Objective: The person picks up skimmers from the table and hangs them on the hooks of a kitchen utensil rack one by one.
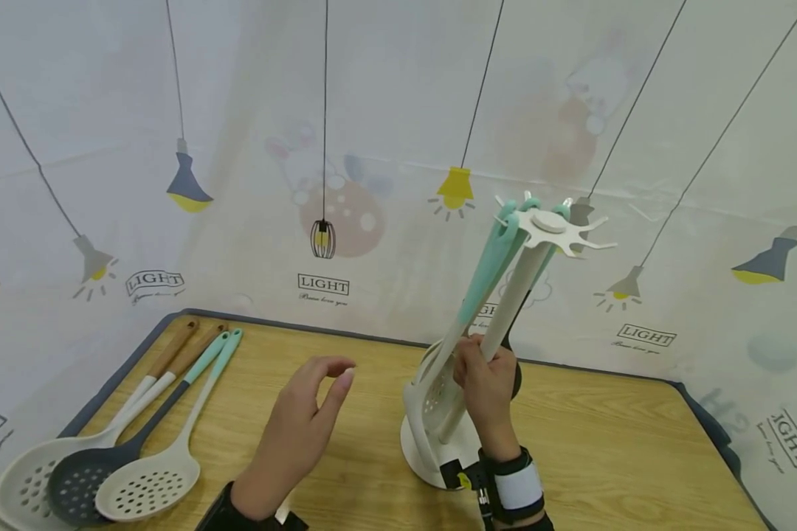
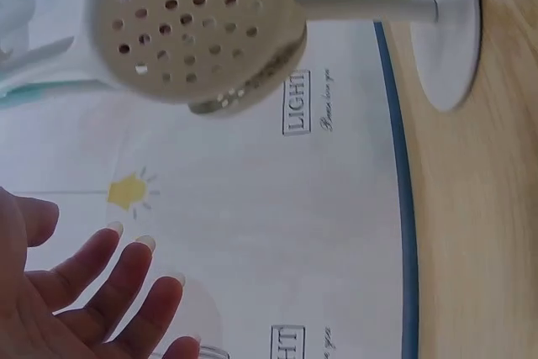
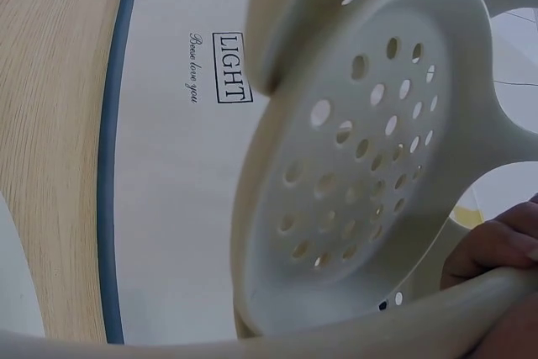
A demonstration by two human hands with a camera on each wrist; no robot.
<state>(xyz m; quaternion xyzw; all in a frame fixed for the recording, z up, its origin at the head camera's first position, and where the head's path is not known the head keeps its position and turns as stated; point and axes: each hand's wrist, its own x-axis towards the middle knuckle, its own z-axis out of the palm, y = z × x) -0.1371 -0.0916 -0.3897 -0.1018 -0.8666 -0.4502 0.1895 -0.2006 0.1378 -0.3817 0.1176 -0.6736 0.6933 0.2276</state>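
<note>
A white utensil stand (image 1: 519, 302) with a round base (image 1: 412, 450) and a hooked top (image 1: 550, 225) leans to one side in the head view. My right hand (image 1: 488, 376) grips its pole midway up. From the hooks hang several mint-handled utensils; a white slotted skimmer (image 3: 370, 140) shows large in the right wrist view, with another perforated head overlapping it. A dark utensil is partly hidden behind my right hand. To the left of the stand, my left hand (image 1: 302, 428) hovers above the table, fingers loosely bent, holding nothing. Facing it in the left wrist view is a perforated skimmer head (image 2: 193, 23).
Several slotted skimmers lie together at the table's left: white ones with wooden handles (image 1: 173, 350), a dark grey one (image 1: 93, 476) and a white one with a mint-tipped handle (image 1: 149, 483). The wood-look table (image 1: 611, 442) ends at a printed curtain (image 1: 398, 133) behind.
</note>
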